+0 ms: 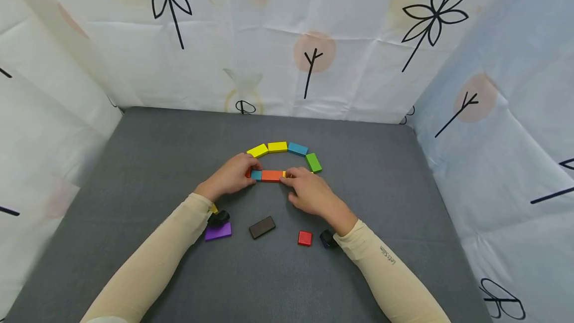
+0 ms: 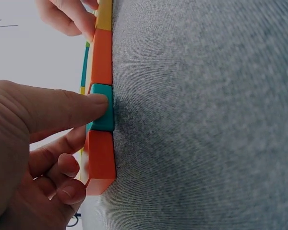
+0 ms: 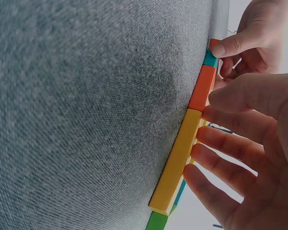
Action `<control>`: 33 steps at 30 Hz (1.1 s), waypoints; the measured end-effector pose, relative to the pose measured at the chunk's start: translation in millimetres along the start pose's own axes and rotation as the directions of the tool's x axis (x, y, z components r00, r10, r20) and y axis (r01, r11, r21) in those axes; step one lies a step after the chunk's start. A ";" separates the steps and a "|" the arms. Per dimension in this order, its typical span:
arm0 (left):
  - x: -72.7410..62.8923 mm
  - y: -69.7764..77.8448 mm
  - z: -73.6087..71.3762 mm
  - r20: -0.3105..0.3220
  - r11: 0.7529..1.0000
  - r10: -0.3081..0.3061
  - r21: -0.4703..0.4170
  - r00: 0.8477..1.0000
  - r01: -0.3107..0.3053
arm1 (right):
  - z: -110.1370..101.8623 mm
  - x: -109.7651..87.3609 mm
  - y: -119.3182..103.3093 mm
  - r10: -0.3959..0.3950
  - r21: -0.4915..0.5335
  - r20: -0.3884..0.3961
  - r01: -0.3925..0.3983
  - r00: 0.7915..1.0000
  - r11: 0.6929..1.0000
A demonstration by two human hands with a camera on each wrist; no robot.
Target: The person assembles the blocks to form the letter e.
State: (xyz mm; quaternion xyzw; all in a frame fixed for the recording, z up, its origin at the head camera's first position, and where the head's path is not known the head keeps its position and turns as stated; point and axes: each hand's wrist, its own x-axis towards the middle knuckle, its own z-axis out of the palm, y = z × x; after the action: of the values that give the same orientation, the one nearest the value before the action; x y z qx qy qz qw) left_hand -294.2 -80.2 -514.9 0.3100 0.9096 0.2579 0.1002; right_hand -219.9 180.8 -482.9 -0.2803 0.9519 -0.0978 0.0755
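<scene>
A straight row of small blocks lies on the grey cloth. My left hand (image 1: 229, 176) pinches a blue block (image 2: 103, 120) in it, thumb on the near face and fingers behind. Against that block's left side sits an orange block (image 2: 102, 158); a second orange block (image 1: 271, 176) adjoins its right side. My right hand (image 1: 311, 193) reaches over the row's right part, thumb tip at the second orange block's edge. Its fairly straight fingers touch the upper edge of a long yellow block (image 3: 175, 165). A green block (image 3: 157, 221) follows at the yellow block's far end.
Behind the row, yellow (image 1: 277, 147), blue (image 1: 298, 148) and green (image 1: 314, 162) blocks form an arc. Nearer the person lie a purple block (image 1: 218, 232), a dark brown block (image 1: 262, 227) and a red block (image 1: 305, 238). Patterned white curtains (image 1: 269, 54) border the table.
</scene>
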 end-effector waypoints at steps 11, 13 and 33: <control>-16.0 1.0 -21.3 -0.078 0.997 -0.049 -0.070 0.996 0.044 | 1.8 -2.0 1.9 0.003 0.010 -0.003 -0.003 1.000 1.000; -23.4 1.2 -26.9 -0.094 0.994 -0.069 -0.089 0.993 0.060 | 2.1 -2.2 1.9 0.002 0.013 -0.002 -0.002 1.000 1.000; -117.8 -7.2 -41.5 -0.225 0.984 -0.150 -0.129 0.963 0.123 | 0.4 -0.6 0.1 0.013 -0.001 0.029 -0.013 1.000 1.000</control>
State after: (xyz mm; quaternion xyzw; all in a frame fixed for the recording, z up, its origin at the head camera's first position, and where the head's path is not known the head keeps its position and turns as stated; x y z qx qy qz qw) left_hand -219.2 -174.5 -481.0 0.2077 0.9180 0.3367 0.0274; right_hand -219.4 181.1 -483.3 -0.2758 0.9525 -0.0928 0.0898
